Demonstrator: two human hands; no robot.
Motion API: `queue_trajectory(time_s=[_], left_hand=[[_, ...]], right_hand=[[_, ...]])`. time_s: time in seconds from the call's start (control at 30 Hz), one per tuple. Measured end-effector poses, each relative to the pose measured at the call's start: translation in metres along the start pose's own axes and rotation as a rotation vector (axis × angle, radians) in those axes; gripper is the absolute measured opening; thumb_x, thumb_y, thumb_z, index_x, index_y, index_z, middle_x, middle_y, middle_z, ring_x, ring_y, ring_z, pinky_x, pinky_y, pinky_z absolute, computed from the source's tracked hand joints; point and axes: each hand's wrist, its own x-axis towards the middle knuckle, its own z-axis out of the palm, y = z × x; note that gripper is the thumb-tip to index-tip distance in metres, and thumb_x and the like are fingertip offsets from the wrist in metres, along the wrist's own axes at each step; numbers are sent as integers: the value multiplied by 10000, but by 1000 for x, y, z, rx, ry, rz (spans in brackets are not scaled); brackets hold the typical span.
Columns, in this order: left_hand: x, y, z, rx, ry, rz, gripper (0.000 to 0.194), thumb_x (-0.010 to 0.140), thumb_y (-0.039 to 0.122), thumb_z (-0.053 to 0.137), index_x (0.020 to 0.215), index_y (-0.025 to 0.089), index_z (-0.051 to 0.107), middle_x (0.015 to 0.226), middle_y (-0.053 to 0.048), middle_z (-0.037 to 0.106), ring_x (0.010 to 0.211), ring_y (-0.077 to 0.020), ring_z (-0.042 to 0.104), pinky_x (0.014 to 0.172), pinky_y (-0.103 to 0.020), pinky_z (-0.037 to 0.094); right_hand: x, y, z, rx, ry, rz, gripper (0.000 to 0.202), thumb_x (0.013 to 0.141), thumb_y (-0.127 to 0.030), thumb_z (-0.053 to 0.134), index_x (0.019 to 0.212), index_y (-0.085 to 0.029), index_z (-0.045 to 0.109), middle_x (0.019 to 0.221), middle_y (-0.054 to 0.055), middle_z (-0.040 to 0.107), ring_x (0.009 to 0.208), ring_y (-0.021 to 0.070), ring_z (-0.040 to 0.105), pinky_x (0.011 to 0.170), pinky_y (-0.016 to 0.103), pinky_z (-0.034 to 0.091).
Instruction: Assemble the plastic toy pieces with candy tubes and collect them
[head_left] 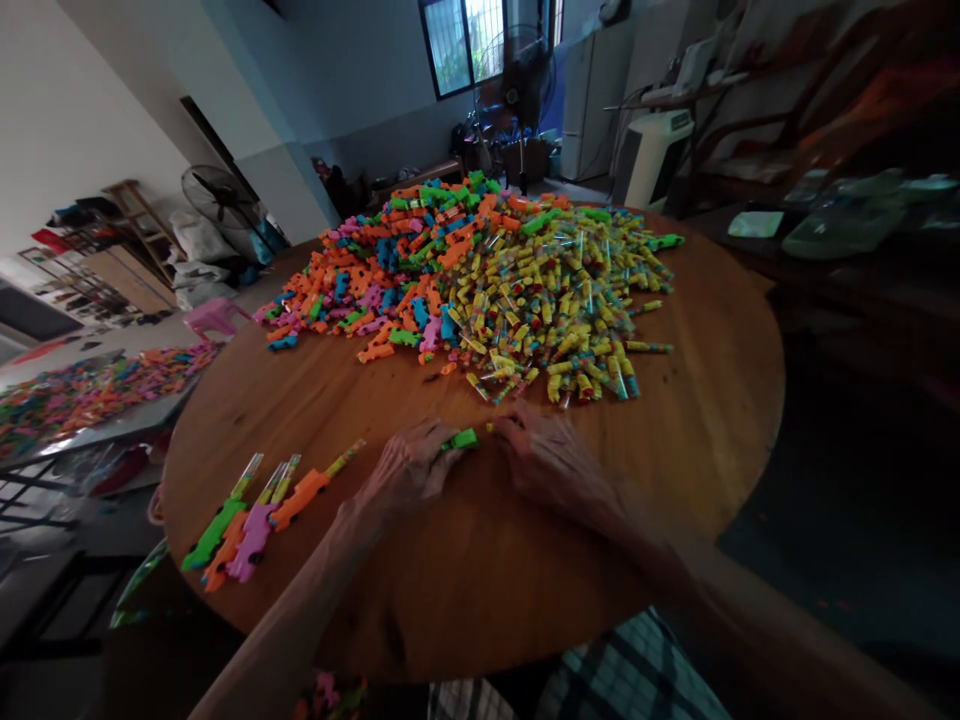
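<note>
Near the middle of the round table, my left hand (409, 460) is closed around a green plastic toy car (463, 439), whose end sticks out toward the right. Just across from it, my right hand (544, 450) pinches a small yellow thing (491, 427), mostly hidden by the fingers; its kind does not show. A narrow gap separates the two hands. Beyond them lies a heap of yellow-wrapped clear tubes (555, 300), beside a heap of colourful toy cars (390, 260). To the left, several toy cars with tubes fitted in their ends, among them a pink one (253, 540), lie side by side.
The wooden table (720, 400) has a rounded edge. At far left, another table carries more colourful pieces (112, 395), with a pink stool (214, 317) behind it. A standing fan (521, 85) is at the back. A side table at right holds plastic containers (844, 220).
</note>
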Motion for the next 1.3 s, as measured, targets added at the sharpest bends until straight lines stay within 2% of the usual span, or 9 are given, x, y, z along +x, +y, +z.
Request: queue_trajectory(time_s=[0.13, 0.37, 0.5, 0.6, 0.7, 0.83, 1.03, 1.2, 1.3], left_hand=[[-6, 1, 1, -2, 55, 64, 196, 1010, 231, 487, 1099, 196, 658, 989, -85, 698, 920, -205, 646, 810, -333, 519], [-15, 10, -8, -102, 111, 146, 175, 995, 196, 521, 1138, 186, 622, 998, -84, 702, 898, -190, 634, 811, -333, 512], [-21, 22, -14, -182, 76, 161, 189, 993, 206, 521, 1152, 198, 623, 1005, -82, 710, 904, -188, 657, 825, -333, 532], [-26, 30, -18, -248, 73, 157, 213, 983, 209, 540, 1180, 227, 620, 1036, -72, 719, 949, -190, 676, 845, -331, 555], [-30, 38, -24, -301, 35, 112, 242, 981, 188, 544, 1200, 254, 623, 1074, -60, 723, 993, -180, 681, 889, -319, 563], [-32, 51, -28, -366, -8, 95, 199, 988, 192, 555, 1157, 231, 652, 1073, -68, 726, 1003, -174, 683, 879, -281, 563], [-36, 64, -19, -520, 51, 77, 137, 991, 187, 553, 1073, 194, 663, 972, -61, 702, 891, -159, 672, 791, -256, 549], [-39, 69, -14, -554, 78, 46, 158, 991, 184, 548, 1076, 206, 679, 964, -67, 680, 896, -174, 645, 787, -283, 538], [-37, 71, -13, -623, 64, 51, 183, 989, 178, 558, 1106, 213, 694, 936, -59, 667, 866, -168, 628, 771, -284, 527]], right_hand=[[-7, -5, -5, 58, 28, -16, 264, 922, -199, 524, 1167, -136, 603, 1184, 152, 585, 852, 211, 577, 645, 310, 362], [-15, -10, -6, 222, 13, -143, 279, 977, -308, 570, 1207, -152, 602, 1108, 114, 625, 882, 202, 584, 713, 319, 403], [-16, -11, -9, 231, -40, -211, 203, 1010, -308, 527, 1060, -157, 652, 989, 81, 644, 816, 170, 572, 700, 306, 381], [-19, -15, -17, 195, -76, -255, 243, 1014, -355, 520, 953, -166, 661, 918, 66, 648, 770, 161, 553, 676, 306, 360], [-23, -22, -26, 148, -99, -281, 271, 999, -397, 535, 903, -174, 656, 863, 55, 645, 696, 151, 522, 630, 313, 340], [-29, -29, -32, 157, -118, -315, 251, 977, -366, 534, 868, -168, 645, 812, 48, 640, 664, 148, 507, 598, 309, 322], [-42, -36, -31, 267, -50, -342, 221, 918, -324, 549, 762, -175, 592, 780, 44, 643, 667, 152, 499, 600, 324, 302], [-50, -41, -26, 350, 41, -313, 348, 991, -389, 432, 739, -181, 552, 708, 33, 596, 573, 130, 408, 546, 326, 228], [-54, -43, -23, 412, 53, -286, 345, 983, -400, 440, 729, -184, 530, 676, 22, 575, 554, 121, 386, 547, 325, 215]])
